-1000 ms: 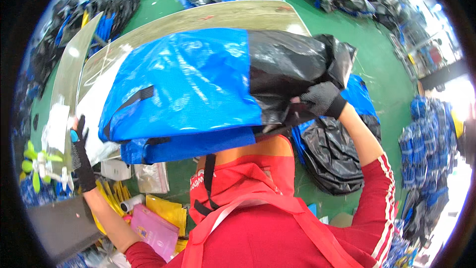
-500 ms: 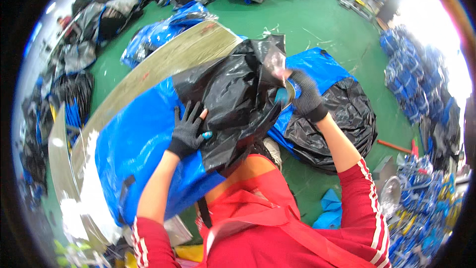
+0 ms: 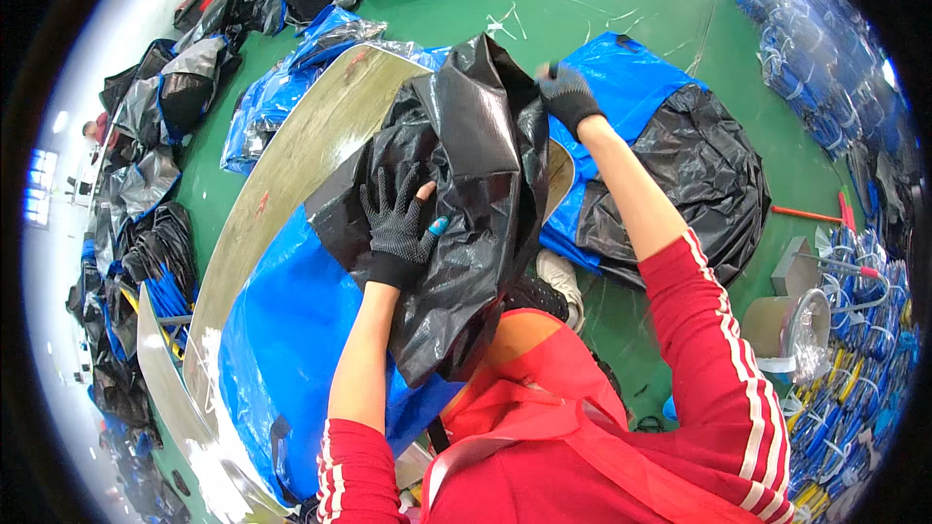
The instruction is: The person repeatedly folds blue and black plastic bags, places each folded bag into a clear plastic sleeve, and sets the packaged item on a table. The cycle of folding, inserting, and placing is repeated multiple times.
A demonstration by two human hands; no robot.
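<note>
- Resting left grip [image 3: 396, 228], fingers spread open, on the black part of the blue-and-black bag [image 3: 476, 170], atop the worktop [image 3: 311, 126].
- Reaching with right grip [image 3: 551, 81] to beside the bag's far right edge; cannot tell whether closed on it.
- Partly hidden behind left forearm [image 3: 361, 359].
- Open over green floor [image 3: 631, 0] beyond the worktop's curved edge; crowded at right by another bag [image 3: 699, 175].

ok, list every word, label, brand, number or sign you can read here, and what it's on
None readable.
Blue-and-black bag under the left hand: no lettering seen on the sides showing.
Red apron: none seen on the part showing.
Blue bundles at right: too small and blurred to tell.
</note>
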